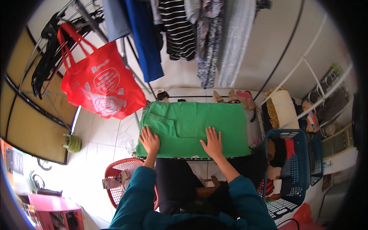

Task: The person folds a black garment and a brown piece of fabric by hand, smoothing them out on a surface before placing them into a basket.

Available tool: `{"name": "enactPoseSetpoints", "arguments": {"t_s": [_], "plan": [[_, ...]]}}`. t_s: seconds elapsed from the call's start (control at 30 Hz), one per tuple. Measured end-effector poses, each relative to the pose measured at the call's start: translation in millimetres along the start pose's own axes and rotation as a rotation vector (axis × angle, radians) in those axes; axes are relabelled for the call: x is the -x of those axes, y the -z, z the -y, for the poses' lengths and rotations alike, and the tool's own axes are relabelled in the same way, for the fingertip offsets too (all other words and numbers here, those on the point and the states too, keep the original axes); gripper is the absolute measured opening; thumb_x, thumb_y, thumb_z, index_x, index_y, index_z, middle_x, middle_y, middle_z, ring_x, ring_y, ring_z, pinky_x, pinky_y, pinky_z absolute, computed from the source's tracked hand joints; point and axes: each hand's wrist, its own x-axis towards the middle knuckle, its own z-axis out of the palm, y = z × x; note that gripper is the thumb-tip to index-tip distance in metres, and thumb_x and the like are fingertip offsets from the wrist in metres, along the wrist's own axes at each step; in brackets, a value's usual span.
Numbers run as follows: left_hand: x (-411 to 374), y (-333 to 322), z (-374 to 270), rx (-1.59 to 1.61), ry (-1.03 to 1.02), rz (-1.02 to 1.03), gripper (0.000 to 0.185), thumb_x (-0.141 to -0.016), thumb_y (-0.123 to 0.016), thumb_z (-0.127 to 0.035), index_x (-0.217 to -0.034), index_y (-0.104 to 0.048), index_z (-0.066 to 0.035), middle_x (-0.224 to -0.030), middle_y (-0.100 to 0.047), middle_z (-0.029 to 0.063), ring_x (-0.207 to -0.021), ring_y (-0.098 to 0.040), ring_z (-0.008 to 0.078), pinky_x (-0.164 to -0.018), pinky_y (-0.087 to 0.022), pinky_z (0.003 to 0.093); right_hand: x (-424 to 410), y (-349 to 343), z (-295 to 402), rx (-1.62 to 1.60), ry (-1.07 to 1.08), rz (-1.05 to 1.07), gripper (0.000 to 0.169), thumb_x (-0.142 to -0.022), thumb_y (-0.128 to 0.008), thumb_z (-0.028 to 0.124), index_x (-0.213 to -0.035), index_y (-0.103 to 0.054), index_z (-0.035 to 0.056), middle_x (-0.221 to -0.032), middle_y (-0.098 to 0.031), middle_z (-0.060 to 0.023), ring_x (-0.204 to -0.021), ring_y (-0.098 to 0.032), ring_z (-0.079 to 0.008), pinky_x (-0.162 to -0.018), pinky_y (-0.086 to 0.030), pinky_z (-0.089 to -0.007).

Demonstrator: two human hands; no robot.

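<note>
A green cloth garment (pixel 198 118) lies spread over a low table in front of me, with a patch or folded-over piece showing at its left middle. My left hand (pixel 150 141) rests flat on its left part, fingers apart. Further right, my right hand (pixel 213 143) also presses palm-down on the fabric with spread fingers. Neither hand grasps anything. Along the near side, a strip of dark patterned cloth (pixel 198 157) peeks out from under the green fabric.
Clothes (pixel 178 31) hang from a rack above the far side, beside a red tote bag (pixel 103 83). A red basket (pixel 113 184) with cloth stands at left; a blue basket (pixel 300 166) of folded clothes at right. Shoes (pixel 244 97) sit behind the table. A green gas cylinder (pixel 72 143) stands left.
</note>
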Motion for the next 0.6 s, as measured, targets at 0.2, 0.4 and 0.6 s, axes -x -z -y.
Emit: {"name": "enactPoseSetpoints", "arguments": {"t_s": [0.2,0.4,0.6], "plan": [[-0.5,2.4,1.2,0.042,-0.022,-0.039,0.061,-0.085,-0.045,-0.029,-0.139,-0.033,-0.004,-0.145,-0.031,0.0169,-0.135,-0.028,0.0290,-0.110,-0.016,0.0495,-69.6,-57.9,96.5,-0.058,0.158,-0.059,0.054,-0.085,-0.057,0.043,-0.125,-0.051,0.0065,-0.132,-0.045,-0.0127,-0.126,-0.039,-0.0283,-0.106,-0.023,-0.0527],[-1.4,-0.1,15.0,0.343,-0.017,-0.163,0.061,-0.080,-0.053,-0.016,-0.137,-0.035,-0.003,-0.137,-0.040,0.0175,-0.128,-0.036,0.0327,-0.108,-0.023,0.0457,-75.2,-84.0,128.8,-0.353,0.013,-0.297,0.027,-0.077,-0.067,0.023,-0.099,-0.061,0.0084,-0.107,-0.055,-0.0061,-0.103,-0.050,-0.0255,-0.093,-0.035,-0.0445],[-40.3,-3.0,49.7,0.471,0.227,0.166,0.056,-0.077,-0.057,-0.016,-0.132,-0.044,-0.012,-0.122,-0.051,0.0130,-0.115,-0.045,0.0312,-0.096,-0.036,0.0468,-73.1,-80.1,126.5,-0.500,0.051,-0.301,0.023,-0.074,-0.070,0.015,-0.096,-0.063,0.0114,-0.097,-0.060,-0.0042,-0.099,-0.053,-0.0257,-0.093,-0.035,-0.0432]]}}
